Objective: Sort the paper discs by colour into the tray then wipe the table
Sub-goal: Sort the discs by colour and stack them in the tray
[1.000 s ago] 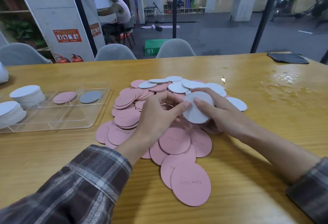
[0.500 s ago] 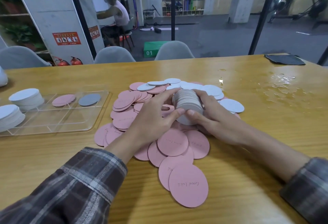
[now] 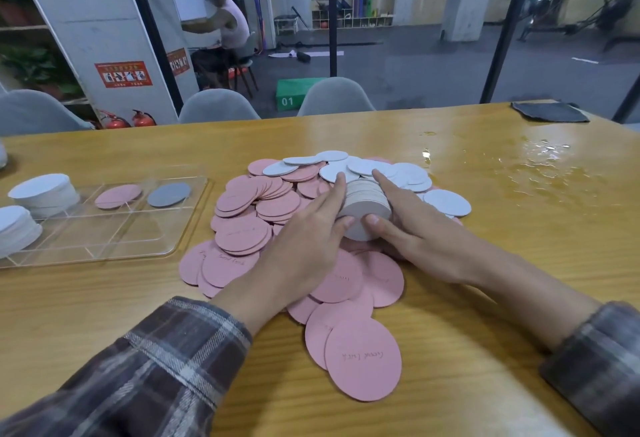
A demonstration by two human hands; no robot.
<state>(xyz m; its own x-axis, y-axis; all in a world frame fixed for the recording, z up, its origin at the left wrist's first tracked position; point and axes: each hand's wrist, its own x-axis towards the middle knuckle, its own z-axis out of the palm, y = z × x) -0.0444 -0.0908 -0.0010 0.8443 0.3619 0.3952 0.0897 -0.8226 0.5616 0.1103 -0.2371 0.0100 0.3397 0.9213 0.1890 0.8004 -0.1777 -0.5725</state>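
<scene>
A stack of white paper discs [image 3: 367, 204] stands on edge over the heap, squeezed between both hands. My left hand [image 3: 308, 239] holds its left side with the thumb on the near face. My right hand [image 3: 415, 235] grips the right side the same way. Pink discs [image 3: 242, 232] spread across the middle of the wooden table, with loose white discs [image 3: 446, 202] at the heap's far side. The clear tray [image 3: 104, 246] on the left holds two white stacks [image 3: 45, 190], one pink disc [image 3: 117, 195] and one grey disc [image 3: 169, 194].
A wet patch [image 3: 540, 166] glistens on the table at the far right. Beyond it, a dark cloth [image 3: 550, 112] lies at the far right corner. Grey chairs [image 3: 218, 107] line the table's far edge. A large pink disc [image 3: 363, 360] lies near the front edge.
The white stack tipped from face-up between my fingers onto its edge. Both hands closed in along its sides and squared it up. The heap below stayed put.
</scene>
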